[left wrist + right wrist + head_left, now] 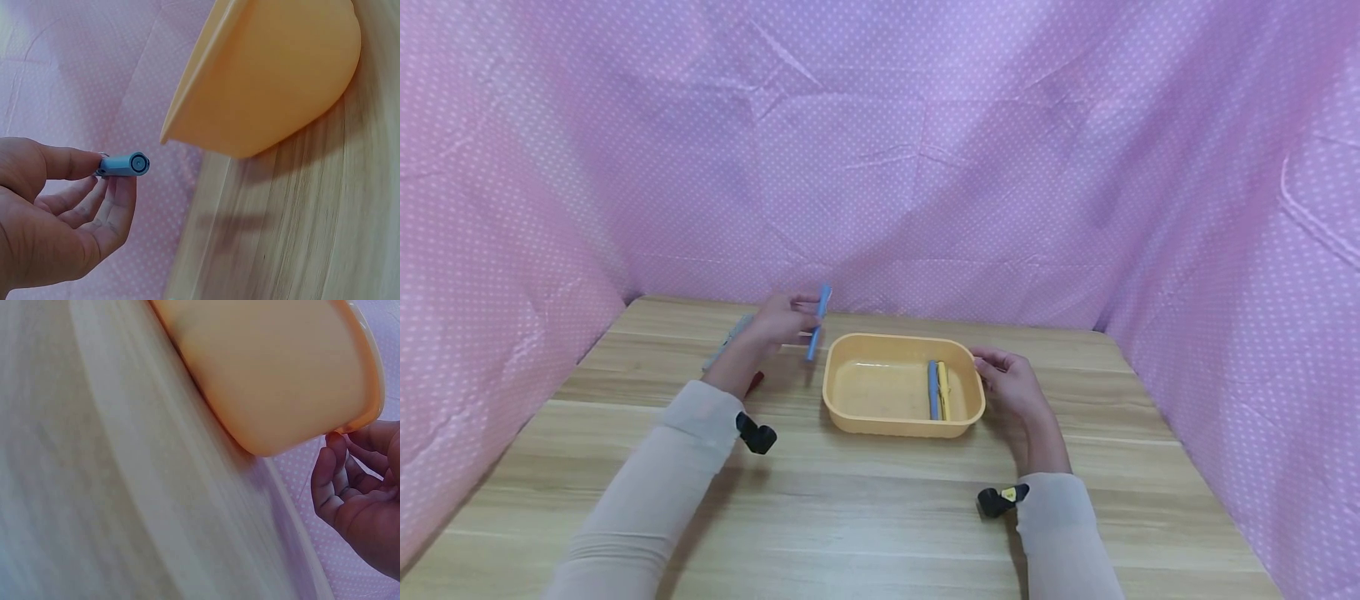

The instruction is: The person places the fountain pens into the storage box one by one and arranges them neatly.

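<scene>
My left hand (778, 321) pinches a slim light-blue stick-like piece (125, 165) between thumb and fingertips, held above the table to the left of the yellow tray (880, 427). Its near end is round with a dark ring, and a small metal loop shows by the thumb in the left wrist view. My right hand (1011, 383) grips the tray's rim at its right end, thumb and fingers meeting there. Inside the tray, toward the right, a blue stick-like piece (933, 390) and a yellow one (943, 392) lie side by side.
Partly behind my left hand and forearm, a grey-blue piece (727, 342) and a dark red piece (755, 382) lie on the wooden table (880, 517). Pink dotted cloth (880, 183) hangs at the back and both sides.
</scene>
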Motion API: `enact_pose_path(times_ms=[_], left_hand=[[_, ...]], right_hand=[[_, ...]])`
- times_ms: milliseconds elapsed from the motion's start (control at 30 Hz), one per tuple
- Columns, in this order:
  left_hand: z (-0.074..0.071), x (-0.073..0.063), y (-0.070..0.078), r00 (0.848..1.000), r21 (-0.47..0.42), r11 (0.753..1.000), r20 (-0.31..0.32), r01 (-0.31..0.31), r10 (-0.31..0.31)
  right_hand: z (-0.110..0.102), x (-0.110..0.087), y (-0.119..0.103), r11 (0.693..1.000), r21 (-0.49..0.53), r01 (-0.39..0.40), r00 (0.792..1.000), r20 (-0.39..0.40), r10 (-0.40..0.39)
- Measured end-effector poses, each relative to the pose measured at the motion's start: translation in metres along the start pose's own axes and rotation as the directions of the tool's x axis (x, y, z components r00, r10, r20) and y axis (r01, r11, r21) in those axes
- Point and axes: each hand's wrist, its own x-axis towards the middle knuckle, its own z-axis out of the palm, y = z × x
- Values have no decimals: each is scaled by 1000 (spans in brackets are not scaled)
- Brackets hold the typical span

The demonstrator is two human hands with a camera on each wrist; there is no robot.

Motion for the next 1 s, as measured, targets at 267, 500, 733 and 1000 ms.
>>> enact_pose_path(times_ms=[267, 500, 733, 1000], left_hand=[[9, 10, 2, 1000, -23, 1000, 25, 8, -7], [17, 19, 0, 997, -41, 999, 67, -22, 24], [29, 22, 2, 998, -95, 995, 70, 6, 1], [38, 26, 3, 995, -147, 989, 100, -10, 25]], right_hand=[[3, 3, 0, 1000, 20, -1, 1000, 1, 1], [5, 6, -1, 1000, 14, -9, 1000, -9, 9], [7, 8, -1, 1000, 20, -6, 1000, -11, 6], [10, 9, -3, 999, 41, -10, 1000, -17, 11]])
